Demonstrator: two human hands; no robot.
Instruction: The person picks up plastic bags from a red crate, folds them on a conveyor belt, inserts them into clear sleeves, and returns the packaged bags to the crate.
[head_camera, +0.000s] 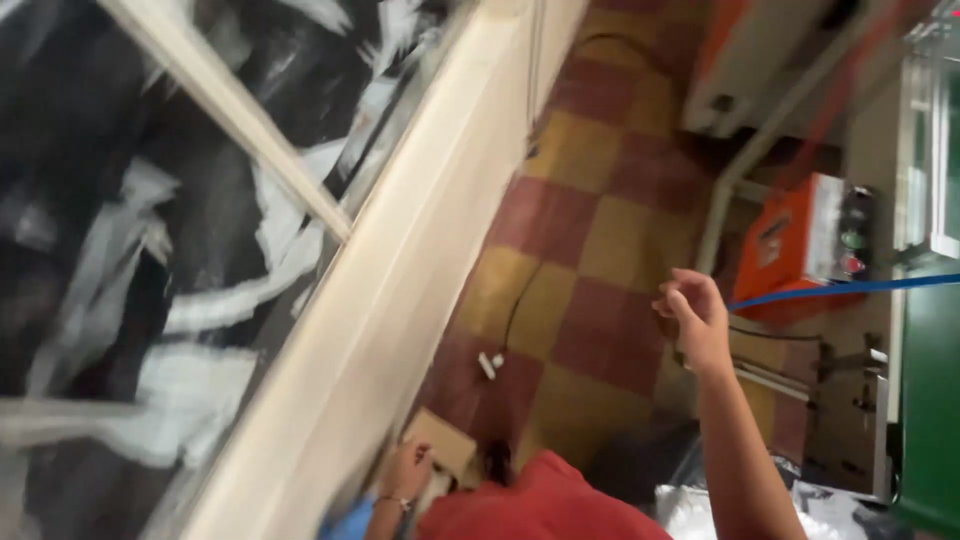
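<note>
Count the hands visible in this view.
2. The right hand is raised over the checkered floor, closed around a blue strap. The left hand is low, touching a cardboard piece.

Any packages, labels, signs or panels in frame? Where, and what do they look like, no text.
Orange box: right of frame beside the raised right hand, boxy, with a pale label patch on its orange side.
Its control panel: grey face with round green and red buttons.
Cardboard piece: bottom centre by the left hand, flat, brown.
Clear plastic wrapping: bottom right, crumpled, shiny.
Blur hides any finer marks.
</note>
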